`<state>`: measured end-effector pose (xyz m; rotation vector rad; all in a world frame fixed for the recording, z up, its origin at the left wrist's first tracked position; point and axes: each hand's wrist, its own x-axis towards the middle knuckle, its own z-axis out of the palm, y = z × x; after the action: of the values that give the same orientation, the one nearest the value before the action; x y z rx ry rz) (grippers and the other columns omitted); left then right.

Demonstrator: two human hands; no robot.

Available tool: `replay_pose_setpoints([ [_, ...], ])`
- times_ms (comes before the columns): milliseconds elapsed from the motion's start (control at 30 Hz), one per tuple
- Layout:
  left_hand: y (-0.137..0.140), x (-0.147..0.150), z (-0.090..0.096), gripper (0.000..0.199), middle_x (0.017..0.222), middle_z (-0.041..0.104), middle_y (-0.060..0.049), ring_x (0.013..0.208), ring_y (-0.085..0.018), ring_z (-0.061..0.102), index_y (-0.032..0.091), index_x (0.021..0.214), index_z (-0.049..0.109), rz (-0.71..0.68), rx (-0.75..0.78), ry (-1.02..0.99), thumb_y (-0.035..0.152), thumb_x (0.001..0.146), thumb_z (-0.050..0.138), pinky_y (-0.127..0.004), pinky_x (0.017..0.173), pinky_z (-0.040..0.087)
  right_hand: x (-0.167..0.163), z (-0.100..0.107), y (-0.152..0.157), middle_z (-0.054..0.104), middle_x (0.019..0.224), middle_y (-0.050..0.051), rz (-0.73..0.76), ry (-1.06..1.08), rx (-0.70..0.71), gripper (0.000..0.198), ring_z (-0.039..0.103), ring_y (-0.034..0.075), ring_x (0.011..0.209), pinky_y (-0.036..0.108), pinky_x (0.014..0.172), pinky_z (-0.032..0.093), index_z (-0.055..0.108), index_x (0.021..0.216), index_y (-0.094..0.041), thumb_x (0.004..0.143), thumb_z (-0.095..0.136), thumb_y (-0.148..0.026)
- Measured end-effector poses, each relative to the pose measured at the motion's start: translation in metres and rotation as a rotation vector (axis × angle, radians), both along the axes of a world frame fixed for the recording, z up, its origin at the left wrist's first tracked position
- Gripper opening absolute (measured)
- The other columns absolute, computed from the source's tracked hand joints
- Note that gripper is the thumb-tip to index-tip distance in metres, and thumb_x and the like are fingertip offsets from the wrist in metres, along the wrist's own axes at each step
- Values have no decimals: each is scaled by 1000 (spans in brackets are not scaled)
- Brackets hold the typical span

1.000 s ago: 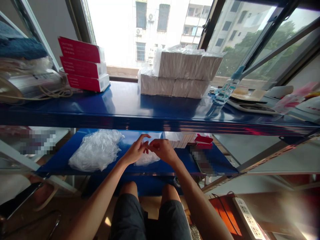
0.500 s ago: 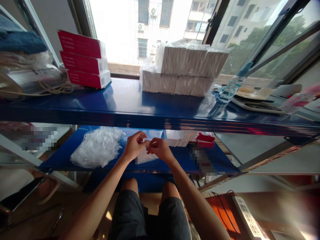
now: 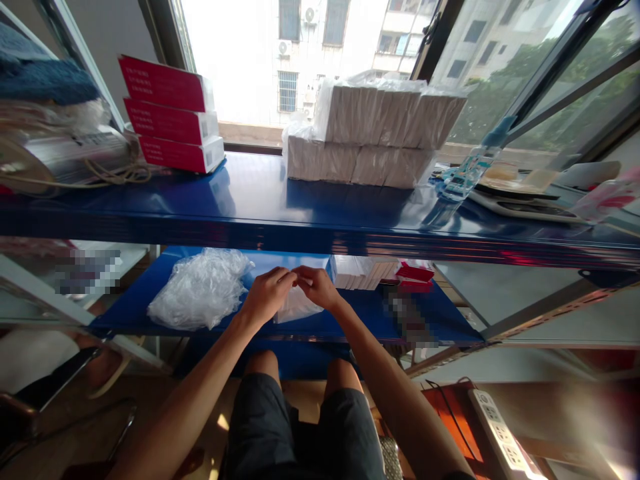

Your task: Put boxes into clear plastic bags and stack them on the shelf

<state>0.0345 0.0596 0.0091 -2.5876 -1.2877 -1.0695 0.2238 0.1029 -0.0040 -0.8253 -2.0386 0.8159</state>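
The left hand [image 3: 270, 293] and right hand [image 3: 319, 288] met with curled fingers, though I could not tell whether either gripped the translucent bag [image 3: 300, 310] just beneath them, while the crumpled plastic heap [image 3: 200, 291] lay to their left.

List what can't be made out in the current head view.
Head: anything between left hand and right hand, hidden by their fingers.
Head: far part of the whitish plastic below, hidden by both hands.
Head: lettering on the stacked red boxes, too small, blurred.
Head: pink plastic, blurred, cut off by the right edge.
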Motion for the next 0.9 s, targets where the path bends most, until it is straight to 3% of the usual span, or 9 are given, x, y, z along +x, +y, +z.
replay_pose_setpoints([
  [100,1,1,-2,24,93,73,-9,95,-25,68,23,95,74,115,62,-68,16,100,52,-38,89,52,-1,-1,-3,79,99,7,-3,194,-150,25,74,24,91,35,81,59,75,106,-20,88,69,-36],
  [233,4,5,-1,23,85,71,-8,89,-25,66,22,89,74,159,89,-58,20,101,54,-38,86,50,-2,2,-6,77,80,7,-59,340,-292,34,72,21,67,34,65,59,73,92,-18,85,74,-51],
  [367,7,1,1,17,87,71,-7,88,-24,66,21,89,74,151,34,-58,19,99,60,-35,81,50,8,4,-8,77,78,7,-218,173,-169,22,75,24,73,35,69,58,69,90,-20,94,66,-42],
  [467,4,-13,-3,12,84,69,-5,82,-21,66,20,85,72,149,-96,-79,15,94,65,-31,76,50,26,-5,-8,78,105,10,-359,-82,37,14,74,25,92,35,78,57,70,95,-23,99,59,-30],
  [533,-2,-25,-12,11,81,68,-4,76,-19,66,19,82,70,149,-212,-100,13,91,67,-29,71,49,39,-18,-9,73,121,11,-391,-194,90,15,72,25,100,35,80,56,70,95,-22,99,56,-25],
  [700,-20,-38,-39,13,75,68,-3,66,-17,64,18,78,68,104,-406,-159,20,91,67,-27,66,48,57,-54,-13,73,111,10,-468,-241,56,17,70,24,92,33,80,54,69,98,-21,98,52,-24],
  [900,-27,-35,-44,17,70,69,-2,65,-18,67,19,77,68,78,-510,-284,30,89,69,-27,65,49,60,-63,-11,74,85,6,-464,-130,-116,23,71,25,84,34,75,51,67,88,-21,96,55,-39],
])
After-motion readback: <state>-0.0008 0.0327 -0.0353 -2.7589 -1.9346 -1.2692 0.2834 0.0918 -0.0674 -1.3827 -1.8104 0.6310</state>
